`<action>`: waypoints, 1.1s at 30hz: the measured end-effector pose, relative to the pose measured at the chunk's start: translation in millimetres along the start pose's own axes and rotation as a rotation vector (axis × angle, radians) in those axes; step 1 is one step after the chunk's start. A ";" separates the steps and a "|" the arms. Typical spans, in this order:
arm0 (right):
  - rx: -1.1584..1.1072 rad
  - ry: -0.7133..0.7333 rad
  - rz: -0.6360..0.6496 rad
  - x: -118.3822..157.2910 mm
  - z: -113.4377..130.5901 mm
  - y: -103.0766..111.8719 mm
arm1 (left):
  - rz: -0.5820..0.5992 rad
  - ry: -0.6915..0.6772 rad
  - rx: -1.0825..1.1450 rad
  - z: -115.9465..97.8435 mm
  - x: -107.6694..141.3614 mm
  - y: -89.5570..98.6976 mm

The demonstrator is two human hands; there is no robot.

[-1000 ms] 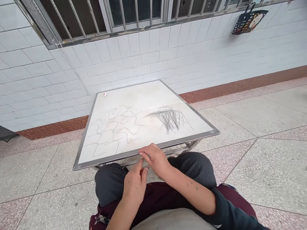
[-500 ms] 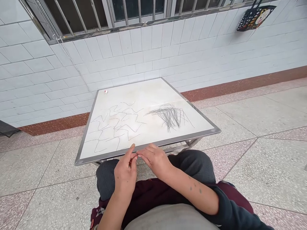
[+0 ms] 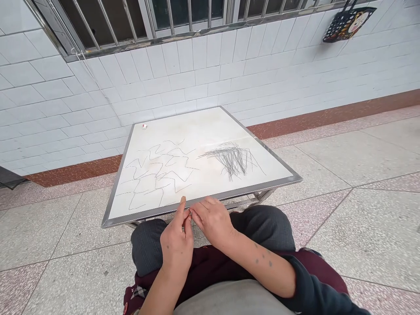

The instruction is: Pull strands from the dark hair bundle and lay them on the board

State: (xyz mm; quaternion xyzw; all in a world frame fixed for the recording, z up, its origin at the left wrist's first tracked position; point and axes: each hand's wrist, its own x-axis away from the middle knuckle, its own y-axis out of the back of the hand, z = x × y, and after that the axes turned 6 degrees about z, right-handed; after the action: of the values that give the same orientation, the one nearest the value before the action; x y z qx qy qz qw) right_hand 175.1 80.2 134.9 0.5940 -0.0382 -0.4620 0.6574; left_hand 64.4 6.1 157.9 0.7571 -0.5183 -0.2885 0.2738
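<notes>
My left hand (image 3: 177, 238) and my right hand (image 3: 211, 218) meet above my lap, just off the near edge of the table (image 3: 203, 127). Their fingertips pinch together at one spot. Whatever lies between them is too small or hidden to make out. One left finger sticks up toward the tabletop. Bent thin dark wires (image 3: 175, 178) are spread over the table's left half, beyond my left hand. A denser bundle of straighter thin dark wires (image 3: 234, 159) lies on the right half, beyond my right hand.
A small white and red item (image 3: 145, 126) sits at the table's far left corner. Grey metal trim (image 3: 262, 181) borders the tabletop. Behind it stands a tiled wall (image 3: 183, 83) with a barred window (image 3: 183, 17). A dotted bag (image 3: 348, 26) hangs at upper right.
Both hands have shifted slightly to the right, still joined at the fingertips. The wires on the table look unchanged.
</notes>
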 end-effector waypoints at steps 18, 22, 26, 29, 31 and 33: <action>-0.691 -0.270 -0.043 8.5 3.0 -9.3 | -0.045 0.189 0.862 1.0 -6.7 -2.3; -0.782 -0.327 -0.063 8.4 6.6 -11.7 | -0.072 0.184 0.960 2.2 -6.9 -3.4; -0.763 -0.318 -0.087 8.2 6.9 -14.5 | -0.102 0.200 1.009 1.4 -6.7 -4.0; -0.656 -0.228 -0.125 9.3 5.1 -15.9 | -0.112 0.207 1.042 1.5 -6.7 -4.2; -0.565 -0.151 -0.141 10.0 3.6 -15.6 | -0.127 0.213 1.065 2.8 -6.9 -5.1; -0.469 -0.060 -0.135 10.7 2.5 -13.9 | -0.153 0.218 1.093 5.1 -7.1 -6.4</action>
State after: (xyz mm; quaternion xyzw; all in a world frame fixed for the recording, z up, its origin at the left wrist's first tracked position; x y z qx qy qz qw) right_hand 171.9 73.2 118.9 0.4124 0.0905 -0.5184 0.7436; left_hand 62.6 14.2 150.9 0.8497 -0.5047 0.0829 -0.1281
